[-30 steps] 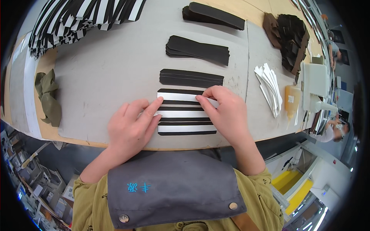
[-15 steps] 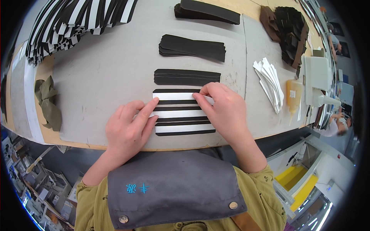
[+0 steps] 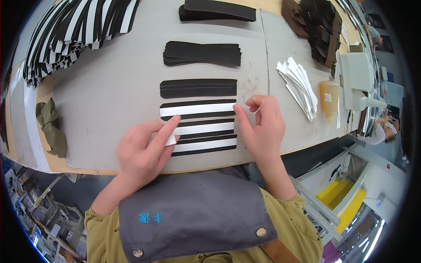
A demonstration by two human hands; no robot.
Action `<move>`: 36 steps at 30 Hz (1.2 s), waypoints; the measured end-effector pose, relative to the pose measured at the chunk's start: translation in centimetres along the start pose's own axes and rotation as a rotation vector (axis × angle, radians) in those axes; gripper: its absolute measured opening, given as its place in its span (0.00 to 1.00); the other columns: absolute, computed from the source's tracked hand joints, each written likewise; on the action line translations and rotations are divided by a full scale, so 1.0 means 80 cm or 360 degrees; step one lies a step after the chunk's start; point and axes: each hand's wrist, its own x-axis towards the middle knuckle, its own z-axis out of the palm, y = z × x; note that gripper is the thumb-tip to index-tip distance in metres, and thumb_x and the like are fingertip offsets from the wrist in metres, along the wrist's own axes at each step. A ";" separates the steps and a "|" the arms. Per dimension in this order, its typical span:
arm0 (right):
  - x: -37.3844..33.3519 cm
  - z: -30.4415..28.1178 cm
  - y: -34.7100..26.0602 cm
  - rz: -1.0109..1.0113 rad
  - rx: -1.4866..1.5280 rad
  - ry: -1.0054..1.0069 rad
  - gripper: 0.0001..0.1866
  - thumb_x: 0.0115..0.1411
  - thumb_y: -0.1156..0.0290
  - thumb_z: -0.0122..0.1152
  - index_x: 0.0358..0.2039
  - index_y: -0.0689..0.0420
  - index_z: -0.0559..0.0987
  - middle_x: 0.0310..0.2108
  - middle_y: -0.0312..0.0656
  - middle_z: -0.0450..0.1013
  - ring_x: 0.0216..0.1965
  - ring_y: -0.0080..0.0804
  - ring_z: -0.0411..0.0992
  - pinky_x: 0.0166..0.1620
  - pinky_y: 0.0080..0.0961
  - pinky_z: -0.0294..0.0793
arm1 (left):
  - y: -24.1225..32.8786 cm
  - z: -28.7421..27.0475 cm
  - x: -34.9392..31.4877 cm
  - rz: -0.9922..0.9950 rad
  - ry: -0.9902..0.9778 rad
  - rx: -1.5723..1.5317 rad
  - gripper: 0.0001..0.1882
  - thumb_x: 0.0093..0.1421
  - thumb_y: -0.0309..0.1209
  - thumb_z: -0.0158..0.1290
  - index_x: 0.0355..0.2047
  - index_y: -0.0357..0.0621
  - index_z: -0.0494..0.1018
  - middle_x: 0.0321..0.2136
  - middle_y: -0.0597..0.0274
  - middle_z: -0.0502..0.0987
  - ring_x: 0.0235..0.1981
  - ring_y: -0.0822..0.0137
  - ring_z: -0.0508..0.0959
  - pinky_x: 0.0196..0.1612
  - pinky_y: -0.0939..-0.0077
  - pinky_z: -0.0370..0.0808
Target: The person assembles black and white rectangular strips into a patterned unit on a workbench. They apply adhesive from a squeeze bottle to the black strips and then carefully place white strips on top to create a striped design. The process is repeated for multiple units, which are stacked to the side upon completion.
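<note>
Three black strips with white bands lie one below another on the grey work mat. The far banded strip (image 3: 197,109) has its white band along its middle; the middle banded strip (image 3: 206,128) and near banded strip (image 3: 208,144) are partly covered by my left hand (image 3: 147,144). My left index fingertip rests by the left end of the far one. A short end of a white strip (image 3: 171,140) shows between that finger and my thumb; the rest is hidden. My right hand (image 3: 263,122) is just off the far strip's right end, thumb and curled fingers apart, holding nothing.
Beyond lie plain black strips (image 3: 197,88), a fanned black stack (image 3: 201,54) and a thicker stack (image 3: 219,11). A heap of banded strips (image 3: 83,26) is far left, olive cloth (image 3: 51,127) left. White strips (image 3: 298,87) and a yellowish bottle (image 3: 329,98) stand right.
My right hand has let go of the far banded strip's right end and moved off to its right. The view has shifted, so the table's things appear further left.
</note>
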 end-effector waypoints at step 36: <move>-0.050 0.001 0.008 -0.0398 -0.0405 -0.0128 0.29 0.55 0.56 0.77 0.57 0.50 0.84 0.44 0.35 0.72 0.40 0.32 0.70 0.40 0.31 0.70 | 0.001 -0.018 -0.020 0.0062 -0.0204 0.0215 0.30 0.52 0.48 0.70 0.54 0.51 0.82 0.34 0.74 0.75 0.27 0.70 0.69 0.29 0.76 0.68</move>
